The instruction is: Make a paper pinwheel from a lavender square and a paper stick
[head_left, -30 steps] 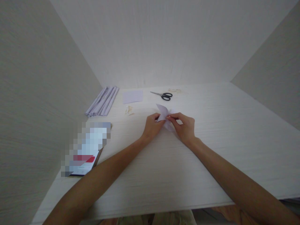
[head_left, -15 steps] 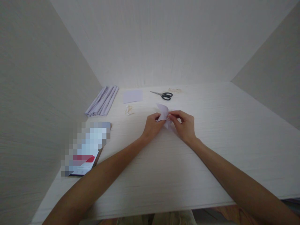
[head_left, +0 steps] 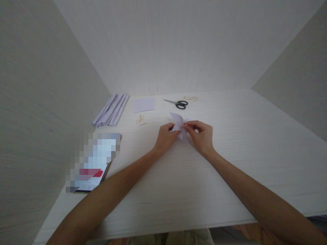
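Note:
Over the middle of the table, my left hand is closed on a small piece of pale lilac paper. The paper has curled, pointed flaps, rather like a pinwheel. My right hand touches the paper's right side near its centre, thumb and forefinger pinched together. Whatever lies between those fingertips is too small and hidden to make out. Beyond the paper lie scissors with black handles, their blades pointing left. To the left is a small heap of short pale sticks.
A flat lilac sheet lies at the back, with a bundle of rolled paper tubes to its left. A lit phone, partly pixelated, rests beside my left forearm. Small pale bits lie behind the scissors. Panels enclose the table's back and sides.
My right hand has shifted very slightly, its fingertips still at the paper's centre. Otherwise the hands and the paper look the same.

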A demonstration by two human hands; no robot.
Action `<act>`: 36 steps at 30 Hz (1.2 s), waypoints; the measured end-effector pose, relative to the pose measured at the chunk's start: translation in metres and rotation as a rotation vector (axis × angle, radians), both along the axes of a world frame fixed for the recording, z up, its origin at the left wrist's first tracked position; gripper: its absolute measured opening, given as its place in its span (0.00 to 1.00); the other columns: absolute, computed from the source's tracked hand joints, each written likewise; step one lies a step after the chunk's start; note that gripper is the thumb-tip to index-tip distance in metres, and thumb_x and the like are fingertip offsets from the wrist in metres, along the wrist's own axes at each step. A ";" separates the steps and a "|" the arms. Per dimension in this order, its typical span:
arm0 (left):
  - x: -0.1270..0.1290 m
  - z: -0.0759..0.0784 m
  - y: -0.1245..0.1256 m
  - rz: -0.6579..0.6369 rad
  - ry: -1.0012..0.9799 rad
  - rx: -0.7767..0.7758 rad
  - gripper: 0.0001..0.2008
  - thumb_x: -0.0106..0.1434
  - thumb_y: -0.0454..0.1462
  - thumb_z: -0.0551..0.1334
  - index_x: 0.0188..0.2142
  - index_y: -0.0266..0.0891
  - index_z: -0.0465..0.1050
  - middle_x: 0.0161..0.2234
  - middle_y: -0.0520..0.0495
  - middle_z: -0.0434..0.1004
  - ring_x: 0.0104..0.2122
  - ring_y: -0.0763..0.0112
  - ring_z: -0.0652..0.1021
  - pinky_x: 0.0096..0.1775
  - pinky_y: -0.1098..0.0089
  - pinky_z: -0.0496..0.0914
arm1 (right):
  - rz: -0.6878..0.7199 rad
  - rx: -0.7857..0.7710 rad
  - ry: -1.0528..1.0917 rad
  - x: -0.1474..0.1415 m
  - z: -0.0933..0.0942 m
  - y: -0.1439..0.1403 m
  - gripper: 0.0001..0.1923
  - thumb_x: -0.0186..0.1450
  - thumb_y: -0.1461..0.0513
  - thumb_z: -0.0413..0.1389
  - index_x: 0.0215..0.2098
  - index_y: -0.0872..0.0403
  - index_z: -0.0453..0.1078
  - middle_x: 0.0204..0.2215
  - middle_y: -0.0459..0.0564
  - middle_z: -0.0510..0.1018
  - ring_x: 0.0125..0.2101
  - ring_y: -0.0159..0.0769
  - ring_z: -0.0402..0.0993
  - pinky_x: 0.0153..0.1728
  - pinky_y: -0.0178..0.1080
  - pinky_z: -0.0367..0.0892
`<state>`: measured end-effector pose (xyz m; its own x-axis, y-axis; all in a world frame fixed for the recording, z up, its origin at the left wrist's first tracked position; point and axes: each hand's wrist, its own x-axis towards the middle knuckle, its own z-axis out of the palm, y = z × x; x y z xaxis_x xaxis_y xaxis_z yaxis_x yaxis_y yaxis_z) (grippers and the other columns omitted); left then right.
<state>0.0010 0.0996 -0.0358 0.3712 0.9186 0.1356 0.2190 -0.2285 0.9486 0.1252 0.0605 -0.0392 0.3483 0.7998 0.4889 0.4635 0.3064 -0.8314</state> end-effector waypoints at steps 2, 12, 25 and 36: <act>0.000 0.001 0.000 0.005 0.002 -0.004 0.11 0.50 0.36 0.55 0.30 0.33 0.72 0.26 0.50 0.72 0.28 0.73 0.70 0.31 0.72 0.64 | 0.001 -0.006 -0.015 0.000 0.001 -0.001 0.06 0.53 0.61 0.56 0.27 0.55 0.73 0.25 0.48 0.77 0.22 0.30 0.68 0.25 0.35 0.64; 0.000 0.001 0.001 0.014 -0.034 -0.037 0.09 0.49 0.36 0.56 0.27 0.33 0.71 0.24 0.51 0.69 0.26 0.74 0.69 0.29 0.73 0.62 | 0.008 0.040 -0.138 -0.003 0.009 -0.006 0.04 0.55 0.65 0.53 0.27 0.55 0.71 0.24 0.46 0.77 0.23 0.29 0.69 0.27 0.34 0.63; -0.001 -0.001 0.002 0.026 -0.041 -0.046 0.10 0.48 0.34 0.55 0.29 0.33 0.71 0.26 0.50 0.71 0.29 0.72 0.70 0.32 0.72 0.64 | -0.039 0.039 -0.164 -0.005 0.008 -0.006 0.03 0.53 0.63 0.56 0.24 0.53 0.72 0.22 0.45 0.77 0.23 0.30 0.69 0.26 0.35 0.64; 0.000 0.001 0.002 0.035 -0.018 -0.044 0.09 0.49 0.35 0.55 0.27 0.33 0.71 0.23 0.52 0.69 0.26 0.74 0.69 0.29 0.73 0.63 | 0.042 0.024 -0.233 -0.003 0.007 -0.009 0.09 0.56 0.68 0.49 0.31 0.52 0.70 0.29 0.45 0.77 0.28 0.31 0.72 0.32 0.35 0.67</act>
